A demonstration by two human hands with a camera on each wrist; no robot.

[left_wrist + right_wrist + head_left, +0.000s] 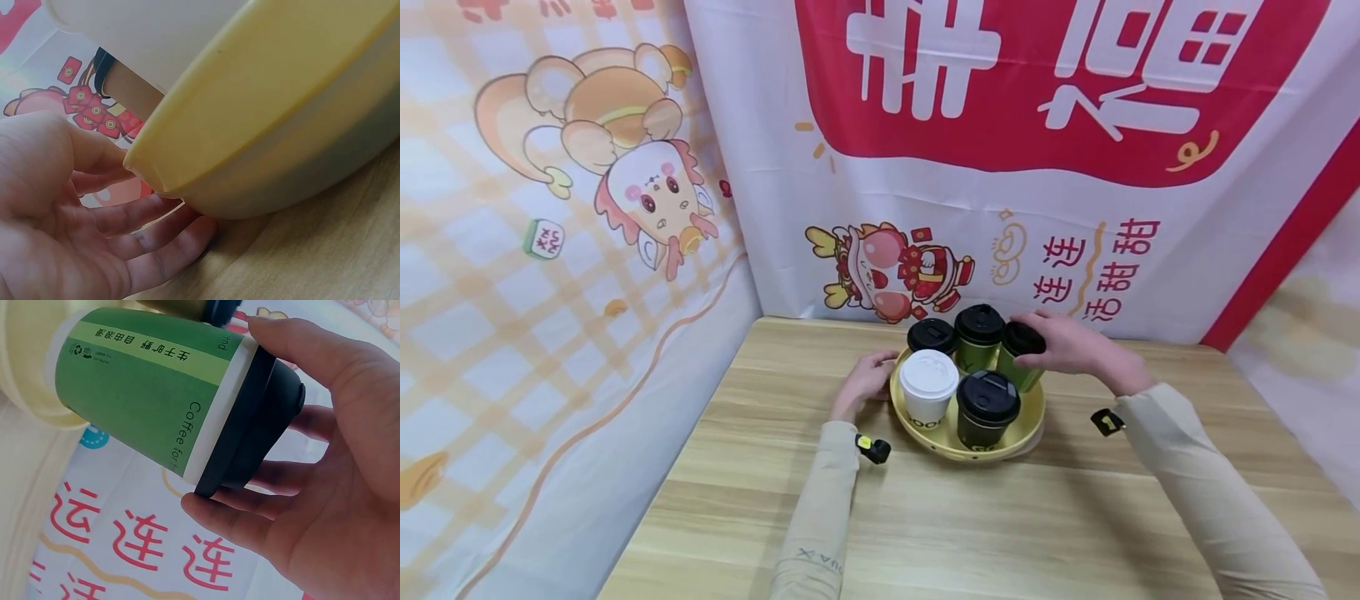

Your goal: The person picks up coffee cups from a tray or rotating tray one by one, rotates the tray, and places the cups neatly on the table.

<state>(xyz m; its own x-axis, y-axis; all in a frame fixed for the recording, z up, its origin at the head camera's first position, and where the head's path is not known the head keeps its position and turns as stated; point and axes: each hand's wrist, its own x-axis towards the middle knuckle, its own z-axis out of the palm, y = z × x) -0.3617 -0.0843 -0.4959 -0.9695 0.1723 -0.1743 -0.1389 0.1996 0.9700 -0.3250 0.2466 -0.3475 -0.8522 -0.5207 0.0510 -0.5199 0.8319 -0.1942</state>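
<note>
A yellow basin (1036,417) stands on the table, holding several lidded paper cups. At its left edge my left hand (867,377) grips the rim, thumb above and fingers below, as the left wrist view shows around the yellow wall (250,100). My right hand (1063,343) holds a green coffee cup (144,394) by its black lid (250,425), at the basin's right side. Whether that cup's base touches the basin is hidden. Beside it are another green cup (976,357), a black-lidded cup (932,336), a white cup (928,387) and a dark cup (988,408).
The wooden table (925,533) reaches back to a printed cloth (760,167) hanging behind the basin. A checked cloth (572,333) hangs along the left side. Small black wrist devices show at both sleeves.
</note>
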